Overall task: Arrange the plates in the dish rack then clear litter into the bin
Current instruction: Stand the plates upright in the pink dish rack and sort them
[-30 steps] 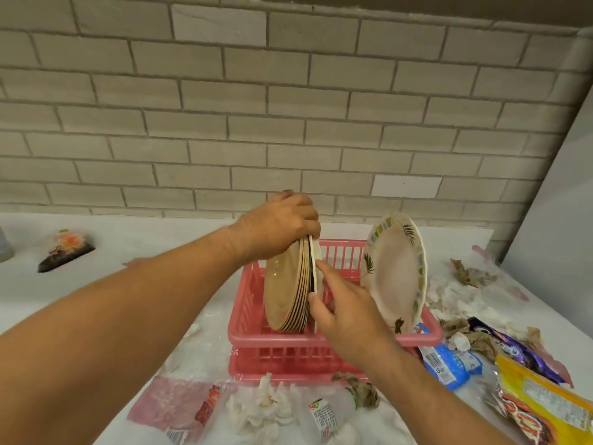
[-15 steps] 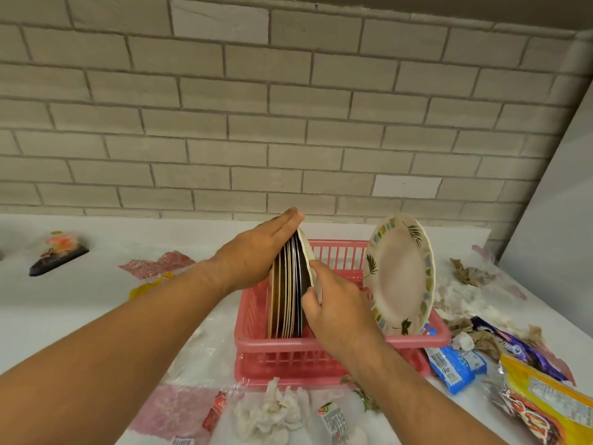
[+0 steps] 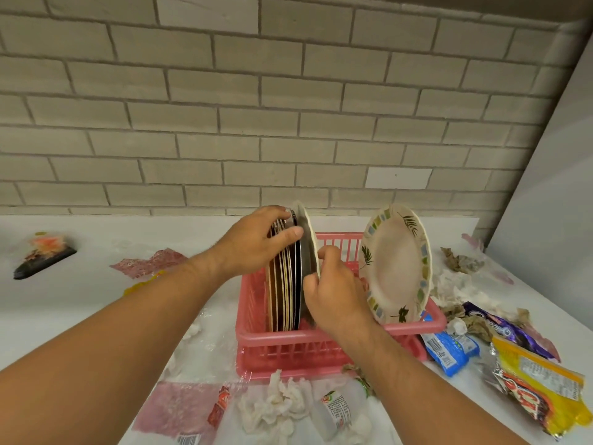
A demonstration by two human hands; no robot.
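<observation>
Head view: left hand [image 3: 256, 242] is gripping the upright stack of plates [image 3: 284, 284] inside the pink dish rack [image 3: 288, 345], fingers curled over its top edge, while right hand [image 3: 333, 290] is pinching the stack's rightmost plate [image 3: 308, 239].

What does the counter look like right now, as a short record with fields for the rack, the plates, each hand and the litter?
rack: pink dish rack on the white counter
stacked plates: stack of plates upright on edge in the rack's left part
lone plate: leaf-patterned plate leaning at the rack's right end
left hand: gripping the stack's top
right hand: pinching the stack's rightmost plate
litter: tissue wad, yellow wrapper, blue packet around the rack
bin: not in view
</observation>
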